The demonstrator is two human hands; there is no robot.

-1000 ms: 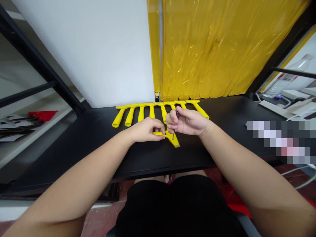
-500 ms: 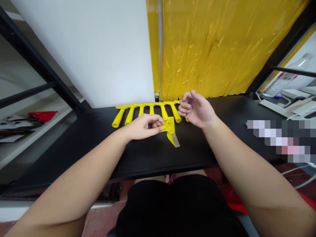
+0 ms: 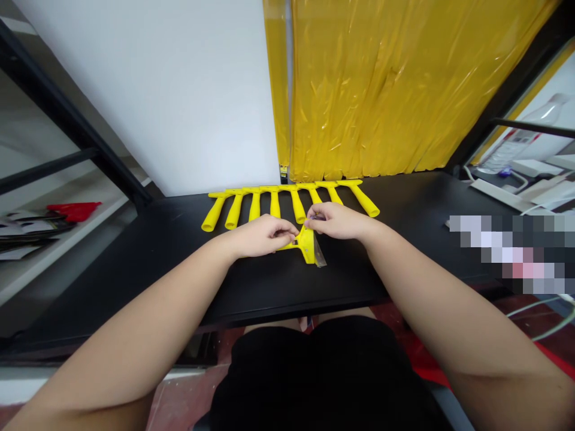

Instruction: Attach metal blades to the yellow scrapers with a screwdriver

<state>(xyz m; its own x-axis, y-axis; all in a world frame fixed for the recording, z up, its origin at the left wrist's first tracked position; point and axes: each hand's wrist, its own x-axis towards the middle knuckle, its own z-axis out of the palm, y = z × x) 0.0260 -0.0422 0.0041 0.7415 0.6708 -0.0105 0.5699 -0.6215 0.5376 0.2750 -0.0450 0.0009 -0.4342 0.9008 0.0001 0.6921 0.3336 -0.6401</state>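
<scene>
My left hand (image 3: 263,236) is closed around the handle of a yellow scraper (image 3: 308,245), whose wide head points to the right. A clear strip (image 3: 320,254) sticks out along the head's right edge. My right hand (image 3: 339,221) pinches the far end of the head with thumb and fingertips. Those fingers partly cover that end, and most of the handle is hidden in my left hand. Just beyond both hands lies a row of several yellow T-shaped tools (image 3: 215,214), their round hollow handles toward me.
The black table (image 3: 278,293) meets a white panel (image 3: 179,90) and yellow plastic sheeting (image 3: 359,90) at the back. Black frame bars (image 3: 121,170) rise at the left. A plastic bottle (image 3: 516,140) stands at the right; a red item (image 3: 74,211) lies on the left shelf.
My right hand has come down and left from the air onto the scraper's head. The scraper has turned, and the screws seen on its head before no longer show.
</scene>
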